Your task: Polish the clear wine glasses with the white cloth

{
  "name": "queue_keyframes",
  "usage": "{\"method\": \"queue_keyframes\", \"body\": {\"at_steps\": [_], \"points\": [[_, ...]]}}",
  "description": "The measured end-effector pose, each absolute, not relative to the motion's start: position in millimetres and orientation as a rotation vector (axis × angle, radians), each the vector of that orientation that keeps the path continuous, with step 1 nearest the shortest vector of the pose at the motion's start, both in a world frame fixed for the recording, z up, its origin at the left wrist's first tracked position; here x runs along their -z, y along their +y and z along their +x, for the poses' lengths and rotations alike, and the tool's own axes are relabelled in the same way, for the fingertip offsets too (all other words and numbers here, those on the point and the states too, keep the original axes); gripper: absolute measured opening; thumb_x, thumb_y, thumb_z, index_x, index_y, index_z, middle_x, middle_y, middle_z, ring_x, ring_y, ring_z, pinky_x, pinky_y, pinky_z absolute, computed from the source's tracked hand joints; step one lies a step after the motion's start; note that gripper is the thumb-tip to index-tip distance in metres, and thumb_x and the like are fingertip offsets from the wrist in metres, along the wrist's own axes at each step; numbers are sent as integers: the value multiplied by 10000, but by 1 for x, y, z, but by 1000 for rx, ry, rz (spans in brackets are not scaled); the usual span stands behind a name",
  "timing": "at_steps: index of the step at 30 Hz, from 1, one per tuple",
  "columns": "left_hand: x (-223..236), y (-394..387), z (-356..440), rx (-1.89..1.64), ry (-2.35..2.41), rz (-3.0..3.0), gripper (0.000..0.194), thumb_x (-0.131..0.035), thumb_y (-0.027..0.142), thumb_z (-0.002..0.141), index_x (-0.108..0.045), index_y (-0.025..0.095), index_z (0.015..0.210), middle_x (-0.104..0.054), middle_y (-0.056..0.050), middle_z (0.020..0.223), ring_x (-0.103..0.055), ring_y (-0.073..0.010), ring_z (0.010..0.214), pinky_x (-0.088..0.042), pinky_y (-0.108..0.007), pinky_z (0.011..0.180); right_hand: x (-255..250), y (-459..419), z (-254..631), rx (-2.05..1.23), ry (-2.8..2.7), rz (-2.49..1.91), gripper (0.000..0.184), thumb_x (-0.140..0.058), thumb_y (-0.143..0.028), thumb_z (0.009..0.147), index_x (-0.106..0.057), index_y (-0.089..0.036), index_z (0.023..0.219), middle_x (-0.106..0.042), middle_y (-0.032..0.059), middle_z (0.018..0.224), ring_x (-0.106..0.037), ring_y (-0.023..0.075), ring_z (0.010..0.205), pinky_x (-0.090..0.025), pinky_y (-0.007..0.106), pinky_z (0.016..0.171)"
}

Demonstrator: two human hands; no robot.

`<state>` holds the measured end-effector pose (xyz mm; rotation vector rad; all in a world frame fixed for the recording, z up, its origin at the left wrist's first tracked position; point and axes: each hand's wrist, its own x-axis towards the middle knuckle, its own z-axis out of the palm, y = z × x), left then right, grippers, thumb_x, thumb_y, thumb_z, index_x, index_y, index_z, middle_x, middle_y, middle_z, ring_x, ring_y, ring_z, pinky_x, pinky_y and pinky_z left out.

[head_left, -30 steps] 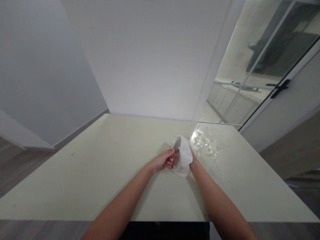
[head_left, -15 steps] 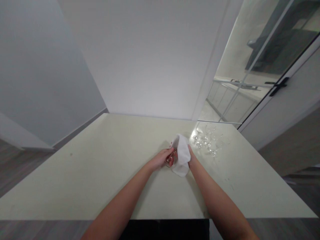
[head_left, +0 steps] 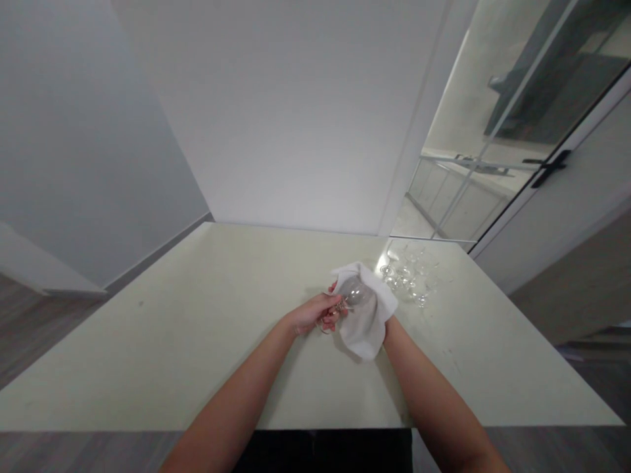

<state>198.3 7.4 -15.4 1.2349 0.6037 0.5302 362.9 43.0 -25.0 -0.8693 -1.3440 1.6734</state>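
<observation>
My left hand (head_left: 315, 313) is closed round the stem of a clear wine glass (head_left: 351, 292), holding it tilted above the pale table (head_left: 197, 328). The glass's bowl rests against a white cloth (head_left: 369, 316). My right hand is under that cloth and its fingers are hidden; only the wrist (head_left: 394, 326) shows below it. The cloth drapes down from the right hand toward the table top.
Several more clear wine glasses (head_left: 409, 276) stand on the table's far right corner, just beyond the cloth. A white wall rises behind the table. A glass door with a black handle (head_left: 547, 168) is at the right. The table's near edge runs along the bottom.
The cloth has spread out from round the glass, so the bowl now shows in front of it. The right hand moved slightly right and down under the cloth. The left hand kept its grip.
</observation>
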Motion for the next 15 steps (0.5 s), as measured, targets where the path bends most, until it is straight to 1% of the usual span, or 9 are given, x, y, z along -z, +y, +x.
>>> {"method": "queue_keyframes", "body": {"at_steps": [3, 4, 6, 8, 10, 12, 13, 15], "points": [[14, 10, 196, -607, 727, 1457, 535, -541, 664, 822, -598, 133, 809, -428, 59, 498, -373, -79, 409, -327, -229, 471, 26, 40, 373, -1697, -1375, -897, 316, -691, -450, 723, -668, -180, 884, -679, 30, 736, -632, 184, 691, -504, 291, 607], [13, 11, 194, -655, 787, 1572, 512, -569, 651, 809, -592, 140, 796, -459, 48, 525, -403, -85, 440, -319, -226, 483, 26, 38, 379, -1691, -1382, -900, 332, -707, -433, 704, -667, -177, 912, -682, 30, 755, -627, 182, 702, -505, 295, 635], [13, 12, 190, -753, 944, 1861, 476, -625, 632, 780, -589, 157, 777, -503, 33, 573, -454, -101, 511, -329, -229, 534, 23, 33, 391, -1595, -1396, -925, 374, -760, -379, 633, -660, -172, 929, -679, 17, 761, -603, 170, 695, -497, 292, 669], [13, 12, 185, -791, 1116, 2182, 471, -651, 640, 760, -606, 171, 765, -542, 16, 594, -498, -127, 566, -357, -253, 604, 19, 30, 399, -1453, -1576, -911, 359, -774, -316, 604, -659, -159, 906, -672, 11, 774, -578, 159, 707, -476, 282, 688], [13, 13, 183, -721, 1218, 2462, 485, -632, 665, 768, -625, 180, 744, -579, -8, 590, -537, -159, 592, -388, -292, 670, 16, 29, 400, -1303, -1746, -893, 259, -748, -291, 618, -651, -149, 813, -643, 2, 739, -549, 153, 701, -456, 277, 689], [13, 12, 182, -695, 1234, 2648, 501, -593, 677, 797, -641, 180, 759, -629, -37, 631, -583, -191, 637, -420, -347, 768, 16, 30, 397, -1182, -1831, -887, 186, -703, -314, 652, -622, -152, 693, -602, -5, 674, -526, 154, 682, -446, 278, 678], [13, 12, 183, -734, 1234, 2710, 496, -573, 666, 821, -651, 177, 798, -660, -51, 680, -609, -205, 681, -424, -379, 836, 18, 30, 395, -1144, -1847, -889, 194, -681, -336, 667, -609, -156, 653, -589, -4, 649, -523, 160, 680, -448, 281, 672], [12, 12, 186, -908, 1260, 2782, 454, -535, 606, 880, -658, 172, 929, -706, -78, 826, -644, -229, 813, -388, -431, 972, 24, 30, 392, -1079, -1833, -928, 225, -644, -382, 691, -616, -164, 641, -601, 11, 652, -536, 184, 711, -463, 292, 678]]}}
